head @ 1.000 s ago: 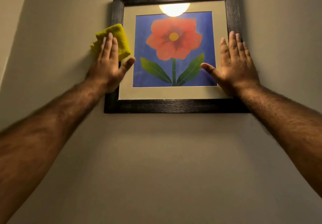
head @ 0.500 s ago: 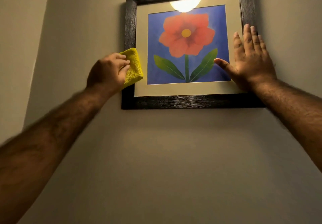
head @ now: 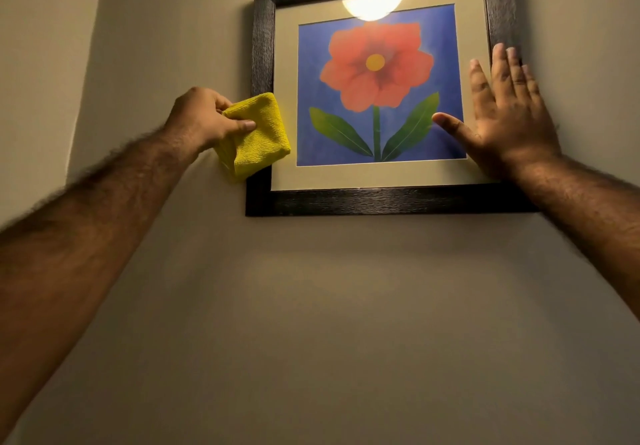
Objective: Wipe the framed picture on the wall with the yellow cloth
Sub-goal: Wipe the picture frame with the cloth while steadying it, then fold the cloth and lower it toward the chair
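Note:
A framed picture (head: 381,199) with a dark wooden frame hangs on the beige wall; it shows a red flower on blue under glass. My left hand (head: 202,117) grips a folded yellow cloth (head: 258,135) that covers the lower part of the frame's left side. My right hand (head: 502,115) lies flat with fingers spread on the glass and the frame's right side, holding nothing.
A bright lamp glare (head: 374,5) reflects at the top of the glass. The bare wall (head: 329,323) stretches below the picture, and a wall corner (head: 86,74) runs down at the left.
My left hand has slid the cloth down the frame's left side, from near the top to the lower part, and curled into a grip. The right hand stays flat on the right side.

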A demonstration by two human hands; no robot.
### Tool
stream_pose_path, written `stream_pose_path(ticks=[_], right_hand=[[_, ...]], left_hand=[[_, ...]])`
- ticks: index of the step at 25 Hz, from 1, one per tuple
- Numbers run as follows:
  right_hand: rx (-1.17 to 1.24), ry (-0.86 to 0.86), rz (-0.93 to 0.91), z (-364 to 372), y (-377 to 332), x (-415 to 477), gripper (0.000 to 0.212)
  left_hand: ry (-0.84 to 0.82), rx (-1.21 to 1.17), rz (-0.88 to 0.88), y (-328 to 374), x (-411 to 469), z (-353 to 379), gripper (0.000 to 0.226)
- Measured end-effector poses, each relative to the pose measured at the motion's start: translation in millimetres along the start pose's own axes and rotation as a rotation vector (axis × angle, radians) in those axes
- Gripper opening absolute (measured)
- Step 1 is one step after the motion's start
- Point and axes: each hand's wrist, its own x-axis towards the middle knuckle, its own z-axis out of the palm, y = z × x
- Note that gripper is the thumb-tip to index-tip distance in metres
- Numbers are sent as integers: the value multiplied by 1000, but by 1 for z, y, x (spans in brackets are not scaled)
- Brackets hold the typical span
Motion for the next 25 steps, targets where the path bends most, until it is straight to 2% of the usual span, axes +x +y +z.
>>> stream_pose_path(ticks=[3,7,8,10,12,13,15,17,20,25], right_hand=[[13,-28,1,-3,-2,-3,99],[57,-66,14,-12,-12,-14,98],[73,-65,-22,-15,-24,-17,98],[142,-57,-214,-25,-64,-21,96],[365,-64,-401,-34,-125,-25,90],[541,-94,-399,-39,-160,-27,87],[909,-227,-200,-52,-226,-32,86],[1146,-421,60,-60,-279,-37,82],[1422,-701,338,-55,-329,-51,54],[1656,-1054,493,-41,-403,-106,47]], left_hand=[[63,14,5,2,-6,1,49],[62,-69,-9,0,-12,-3,44],[58,-125,-21,-2,-14,-5,43],[41,-258,-49,-7,-20,-9,40],[18,-410,-89,-14,-30,-13,32],[6,-484,-115,-18,-37,-15,27],[-7,-607,-183,-30,-54,-20,25],[-7,-699,-257,-50,-73,-28,30],[19,-781,-342,-85,-108,-45,42],[-11,-817,-543,-168,-195,-88,20]])
